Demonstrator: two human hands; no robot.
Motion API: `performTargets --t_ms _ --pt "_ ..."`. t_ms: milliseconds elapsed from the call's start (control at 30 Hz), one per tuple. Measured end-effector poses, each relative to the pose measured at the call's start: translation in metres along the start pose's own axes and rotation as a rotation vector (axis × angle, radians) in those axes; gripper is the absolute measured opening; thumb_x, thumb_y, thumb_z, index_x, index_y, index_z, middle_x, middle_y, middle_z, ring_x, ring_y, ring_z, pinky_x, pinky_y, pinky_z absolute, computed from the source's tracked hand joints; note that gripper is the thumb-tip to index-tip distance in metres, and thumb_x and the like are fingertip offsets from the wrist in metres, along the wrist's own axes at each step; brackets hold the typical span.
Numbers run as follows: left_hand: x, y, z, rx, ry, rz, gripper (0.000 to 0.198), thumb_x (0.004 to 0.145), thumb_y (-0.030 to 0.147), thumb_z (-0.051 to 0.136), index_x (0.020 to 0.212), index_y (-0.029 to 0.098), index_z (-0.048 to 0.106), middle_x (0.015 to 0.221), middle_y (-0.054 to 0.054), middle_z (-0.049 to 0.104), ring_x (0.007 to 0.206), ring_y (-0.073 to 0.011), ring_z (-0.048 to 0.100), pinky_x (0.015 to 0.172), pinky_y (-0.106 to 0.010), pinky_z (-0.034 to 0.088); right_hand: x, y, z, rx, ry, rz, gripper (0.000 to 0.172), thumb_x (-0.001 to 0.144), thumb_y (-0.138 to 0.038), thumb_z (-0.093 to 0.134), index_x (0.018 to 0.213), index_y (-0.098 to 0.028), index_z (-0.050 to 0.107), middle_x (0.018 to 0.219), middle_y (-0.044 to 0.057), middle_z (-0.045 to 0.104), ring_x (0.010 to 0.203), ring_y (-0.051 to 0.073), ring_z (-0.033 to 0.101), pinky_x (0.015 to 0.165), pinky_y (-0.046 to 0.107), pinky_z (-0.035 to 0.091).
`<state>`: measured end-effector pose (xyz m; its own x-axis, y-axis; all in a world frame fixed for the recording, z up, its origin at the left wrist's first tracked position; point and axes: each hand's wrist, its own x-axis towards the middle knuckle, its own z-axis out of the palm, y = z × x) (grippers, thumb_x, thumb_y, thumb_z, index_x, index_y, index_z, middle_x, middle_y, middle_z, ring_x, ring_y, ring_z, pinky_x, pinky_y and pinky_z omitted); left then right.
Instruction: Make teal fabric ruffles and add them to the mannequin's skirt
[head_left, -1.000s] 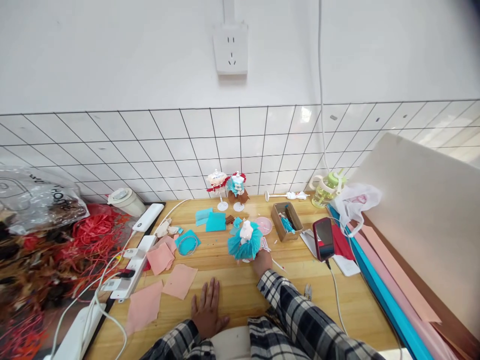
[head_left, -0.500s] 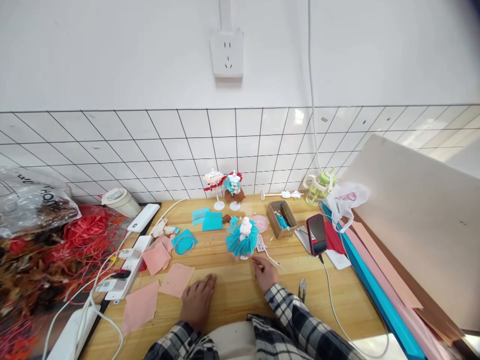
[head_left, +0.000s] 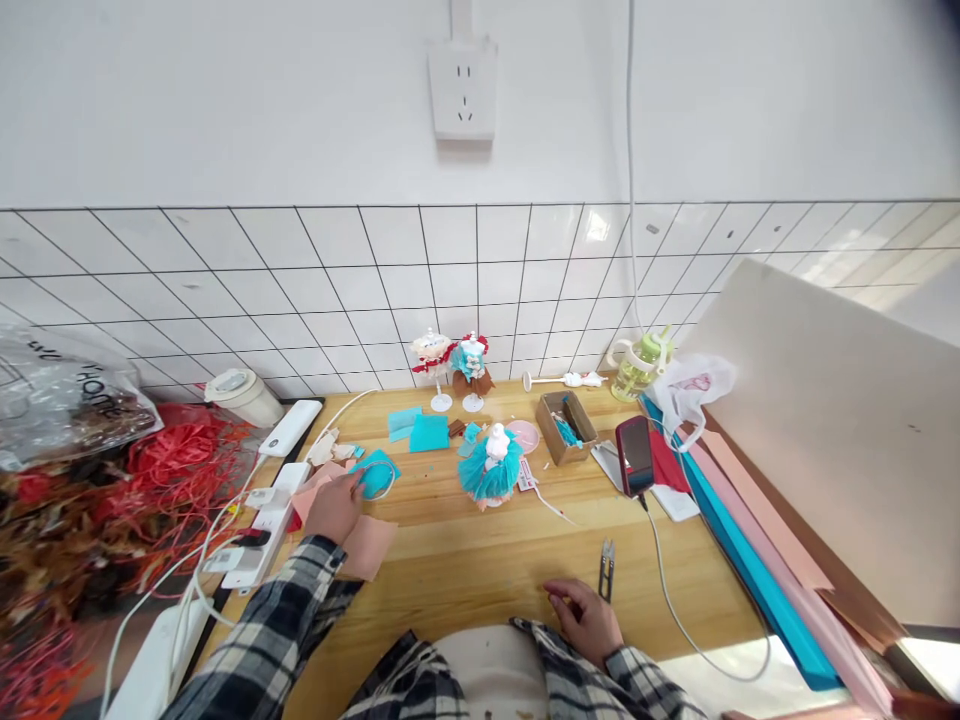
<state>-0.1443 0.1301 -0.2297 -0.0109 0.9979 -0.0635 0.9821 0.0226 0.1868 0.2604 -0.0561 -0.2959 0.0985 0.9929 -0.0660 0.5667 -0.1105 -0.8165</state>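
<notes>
My left hand (head_left: 335, 508) reaches over salmon-pink paper pieces (head_left: 370, 548). Its fingertips meet the left edge of a turquoise paper piece (head_left: 379, 472) with a thin ring lying on it; whether they grip anything I cannot tell. Low on the right, my right hand (head_left: 589, 622) rests on the table, fingers loosely bent and apart, with nothing in them. Just above it lie thread snips (head_left: 607, 570). Midway between the hands and the wall, a small white dress-form figure (head_left: 496, 447) stands upright in a pleated turquoise skirt (head_left: 489, 477) with pink below.
Two dressed figures on stands (head_left: 441, 402) are by the tiled wall. A cardboard box (head_left: 564, 425), a phone-like device (head_left: 634, 455) on a cable and a green-lidded bottle (head_left: 639, 370) are on the right. Power strips (head_left: 259, 540) with cables and red stringy material (head_left: 187, 470) crowd the left.
My left hand has moved forward and left from the table to the turquoise paper. My right hand has drawn back from the skirted figure towards me, beside the snips.
</notes>
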Motion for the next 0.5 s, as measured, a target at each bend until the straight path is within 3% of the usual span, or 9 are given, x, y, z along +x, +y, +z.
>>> performTargets --t_ms 167,333,433,500 --pt "0.015 0.008 0.012 0.007 -0.08 -0.015 0.043 0.075 0.051 0.053 0.1 0.018 0.065 0.11 -0.015 0.068 0.106 -0.0354 0.058 0.089 -0.046 0.04 -0.002 -0.003 0.001 -0.013 -0.017 -0.005 0.034 0.081 -0.042 0.047 0.086 -0.024 0.075 0.081 0.007 0.072 0.058 0.019 0.062 0.061 0.032 0.053" --pt "0.0 0.027 0.027 -0.072 -0.059 -0.067 0.028 0.082 0.035 0.044 0.093 0.017 0.062 0.108 -0.016 0.064 0.108 -0.035 0.055 0.095 -0.056 0.03 -0.005 0.002 0.001 -0.005 -0.009 0.011 0.03 0.08 -0.035 0.048 0.087 -0.023 0.075 0.083 0.007 0.072 0.06 0.019 0.064 0.063 0.031 0.053" --pt "-0.003 0.036 0.021 -0.198 -0.046 -0.082 0.025 0.084 0.029 0.04 0.089 0.015 0.061 0.103 -0.017 0.065 0.109 -0.0353 0.054 0.099 -0.059 0.025 -0.006 0.007 0.001 0.0 -0.015 0.02 0.03 0.08 -0.034 0.048 0.087 -0.023 0.075 0.085 0.008 0.073 0.062 0.019 0.064 0.064 0.032 0.053" --pt "-0.003 0.043 0.011 -0.317 -0.033 -0.107 0.03 0.086 0.03 0.037 0.097 0.014 0.058 0.106 -0.02 0.063 0.111 -0.0369 0.052 0.097 -0.059 0.027 -0.005 0.009 0.001 0.002 -0.027 0.012 0.03 0.08 -0.033 0.048 0.087 -0.022 0.075 0.085 0.008 0.073 0.065 0.02 0.065 0.066 0.032 0.053"
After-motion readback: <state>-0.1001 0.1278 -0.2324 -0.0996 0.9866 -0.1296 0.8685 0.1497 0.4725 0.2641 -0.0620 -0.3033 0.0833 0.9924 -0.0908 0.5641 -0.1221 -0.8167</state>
